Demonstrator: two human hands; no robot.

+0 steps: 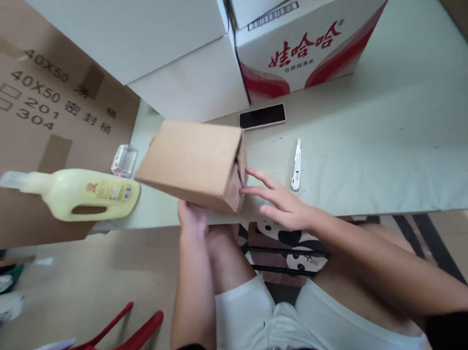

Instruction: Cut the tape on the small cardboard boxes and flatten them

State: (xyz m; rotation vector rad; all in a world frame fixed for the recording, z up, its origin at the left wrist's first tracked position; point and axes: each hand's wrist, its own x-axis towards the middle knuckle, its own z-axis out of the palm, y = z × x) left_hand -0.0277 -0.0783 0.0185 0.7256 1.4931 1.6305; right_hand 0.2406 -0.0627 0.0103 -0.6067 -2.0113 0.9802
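Observation:
A small brown cardboard box (191, 156) is tilted over the near part of the table. My left hand (192, 214) supports it from below at the near side; the box hides its fingers. At the box's right end, where the flaps leave a dark gap, my right hand (277, 201) touches the cardboard with outstretched fingertips, its thumb apart. To the right of that hand lies a white utility knife (296, 165). A phone (262, 117) with a dark screen lies flat behind the box.
White cartons (197, 87) and a red-and-white water carton (298, 60) stand at the back. On the left are a yellow detergent bottle (96, 191), a small clear container (125, 160) and a large brown carton (36, 118). A red plastic chair (125, 340) stands lower left.

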